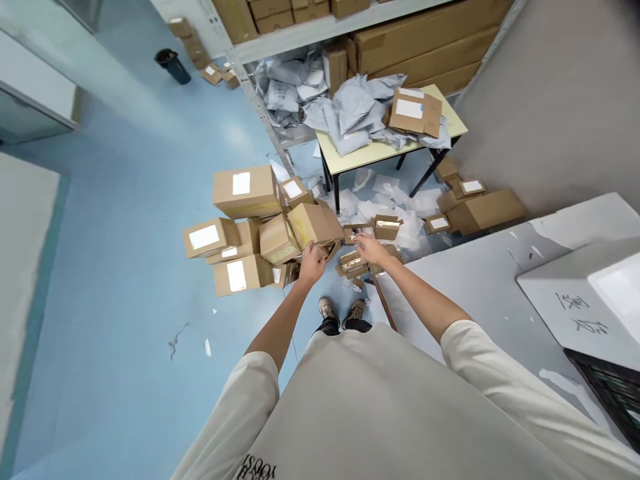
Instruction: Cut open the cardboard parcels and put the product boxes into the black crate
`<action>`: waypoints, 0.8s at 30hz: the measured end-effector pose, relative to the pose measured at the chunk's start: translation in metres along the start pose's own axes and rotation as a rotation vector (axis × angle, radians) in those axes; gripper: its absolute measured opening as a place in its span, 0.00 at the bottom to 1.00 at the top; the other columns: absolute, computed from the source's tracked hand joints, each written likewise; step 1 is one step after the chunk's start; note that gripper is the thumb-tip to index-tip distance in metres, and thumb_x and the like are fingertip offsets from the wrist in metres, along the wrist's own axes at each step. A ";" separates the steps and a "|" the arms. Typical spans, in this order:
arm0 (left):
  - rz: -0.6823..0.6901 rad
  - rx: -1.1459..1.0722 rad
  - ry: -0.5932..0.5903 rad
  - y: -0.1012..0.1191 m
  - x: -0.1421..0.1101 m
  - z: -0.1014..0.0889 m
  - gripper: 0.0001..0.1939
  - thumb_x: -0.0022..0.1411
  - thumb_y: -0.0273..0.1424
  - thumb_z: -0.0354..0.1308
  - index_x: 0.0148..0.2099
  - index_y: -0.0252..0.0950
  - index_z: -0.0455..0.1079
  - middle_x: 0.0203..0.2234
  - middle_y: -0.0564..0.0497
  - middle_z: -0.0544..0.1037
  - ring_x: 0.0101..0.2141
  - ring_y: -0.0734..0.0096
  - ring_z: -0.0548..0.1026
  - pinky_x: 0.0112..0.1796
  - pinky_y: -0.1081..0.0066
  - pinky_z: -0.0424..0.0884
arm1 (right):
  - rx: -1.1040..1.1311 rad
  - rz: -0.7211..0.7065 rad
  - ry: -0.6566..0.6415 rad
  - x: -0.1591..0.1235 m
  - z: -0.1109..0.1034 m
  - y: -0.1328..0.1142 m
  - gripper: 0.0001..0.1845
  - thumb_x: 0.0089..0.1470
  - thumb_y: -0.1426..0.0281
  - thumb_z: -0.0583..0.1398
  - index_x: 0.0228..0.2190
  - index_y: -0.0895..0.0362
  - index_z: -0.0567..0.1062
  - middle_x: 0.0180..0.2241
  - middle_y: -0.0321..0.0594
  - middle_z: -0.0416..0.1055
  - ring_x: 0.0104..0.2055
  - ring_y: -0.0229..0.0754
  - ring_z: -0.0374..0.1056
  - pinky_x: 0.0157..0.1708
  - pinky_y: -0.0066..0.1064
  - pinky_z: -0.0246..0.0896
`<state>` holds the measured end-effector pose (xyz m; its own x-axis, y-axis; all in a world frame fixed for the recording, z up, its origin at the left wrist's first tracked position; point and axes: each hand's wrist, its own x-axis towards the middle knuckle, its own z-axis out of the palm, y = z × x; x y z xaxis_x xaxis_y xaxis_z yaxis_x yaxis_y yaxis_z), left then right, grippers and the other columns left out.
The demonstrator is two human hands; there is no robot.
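Observation:
My left hand (313, 264) is at the near side of a taped cardboard box (316, 223) on top of a pile. Its fingers are bent together against the box's lower edge, and whatever they pinch is too small to make out. My right hand (371, 251) reaches over small opened cartons, fingers stretched forward and apart. Its fingertips are by a small open carton (353, 233); I cannot tell whether they touch it. Just below lies another small carton (353, 263) with shiny tape.
Labelled boxes (245, 190) are piled on the blue floor at left. Grey mailing bags (353, 110) and a flattened carton (415, 112) cover a yellow table (330, 152). Paper scraps (407, 223) litter the floor beneath. A white worktop (465, 283) runs along the right.

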<state>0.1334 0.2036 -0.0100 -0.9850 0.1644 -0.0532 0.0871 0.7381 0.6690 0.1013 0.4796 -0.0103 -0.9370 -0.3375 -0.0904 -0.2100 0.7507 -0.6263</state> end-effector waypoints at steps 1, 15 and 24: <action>-0.017 -0.002 0.013 -0.005 -0.003 -0.004 0.20 0.64 0.27 0.56 0.59 0.39 0.68 0.68 0.39 0.61 0.70 0.49 0.58 0.66 0.48 0.62 | 0.006 -0.019 -0.013 0.006 0.003 -0.005 0.17 0.63 0.73 0.56 0.50 0.56 0.79 0.55 0.48 0.73 0.58 0.50 0.68 0.61 0.41 0.62; -0.130 -0.063 0.217 -0.107 -0.034 -0.102 0.23 0.60 0.26 0.57 0.59 0.40 0.68 0.66 0.38 0.63 0.68 0.46 0.62 0.64 0.42 0.63 | 0.038 -0.205 -0.152 0.099 0.079 -0.137 0.17 0.62 0.74 0.58 0.49 0.56 0.80 0.52 0.47 0.76 0.55 0.50 0.71 0.59 0.41 0.63; -0.139 -0.123 0.253 -0.252 -0.037 -0.197 0.21 0.62 0.27 0.55 0.58 0.39 0.68 0.64 0.38 0.65 0.68 0.49 0.62 0.66 0.45 0.61 | 0.243 -0.056 -0.147 0.176 0.194 -0.252 0.15 0.60 0.73 0.59 0.47 0.59 0.80 0.50 0.48 0.78 0.49 0.47 0.75 0.55 0.41 0.68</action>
<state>0.1183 -0.1175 -0.0307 -0.9934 -0.1121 0.0255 -0.0545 0.6547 0.7539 0.0432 0.1205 -0.0183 -0.8715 -0.4667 -0.1505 -0.1706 0.5762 -0.7993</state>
